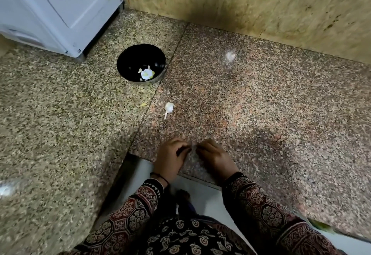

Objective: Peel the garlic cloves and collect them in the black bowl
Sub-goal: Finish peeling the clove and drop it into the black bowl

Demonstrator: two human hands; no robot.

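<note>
From the head camera, the black bowl (128,68) stands on the counter (60,124) toward its far left corner, near a white appliance (60,9). Pale garlic cloves (147,73) lie in its bottom. One unpeeled garlic piece (168,107) lies mid-counter. At the near edge, the left hand (170,158) and right hand (214,158) meet with curled fingers. Blur hides whether they pinch anything.
</note>
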